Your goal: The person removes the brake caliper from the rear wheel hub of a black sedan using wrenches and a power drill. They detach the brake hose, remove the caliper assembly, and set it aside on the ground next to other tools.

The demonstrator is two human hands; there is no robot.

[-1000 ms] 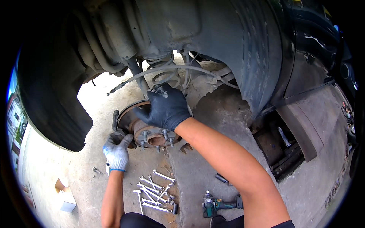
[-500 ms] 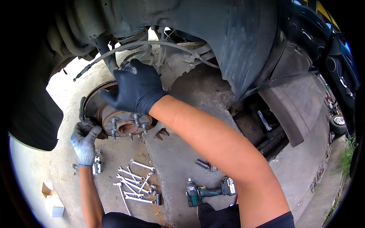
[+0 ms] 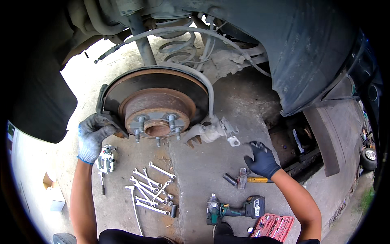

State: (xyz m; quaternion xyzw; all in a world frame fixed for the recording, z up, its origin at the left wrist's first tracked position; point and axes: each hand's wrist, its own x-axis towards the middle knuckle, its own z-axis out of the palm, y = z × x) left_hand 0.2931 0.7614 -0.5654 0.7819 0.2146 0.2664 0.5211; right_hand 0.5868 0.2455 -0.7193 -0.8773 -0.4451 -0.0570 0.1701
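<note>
A worn brake disc [image 3: 162, 95], rusty at the hub and bearing several wheel studs, fills the middle of the view. My left hand [image 3: 91, 136], in a grey-white glove, is closed round a dark flat metal piece [image 3: 113, 122] at the disc's lower left edge. Whether that piece is a brake pad or part of a bracket, I cannot tell. My right hand [image 3: 262, 160], in a black glove, holds nothing; its fingers are spread to the right of the disc. Just below it lies a hammer [image 3: 260, 179] with a yellow handle, beside a black socket [image 3: 230, 179].
Several spanners [image 3: 148, 189] lie below the disc, with a silver brake caliper [image 3: 106, 158] to their left. A cordless impact wrench [image 3: 233, 209] and a red socket set [image 3: 274, 227] lie lower right. A loose cable [image 3: 178, 29] arches above; a floor pit [image 3: 288, 142] opens at right.
My right hand has left the top of the disc, moving right and down toward the hammer. The view has shifted, uncovering the disc. My left hand stays at the disc's edge.
</note>
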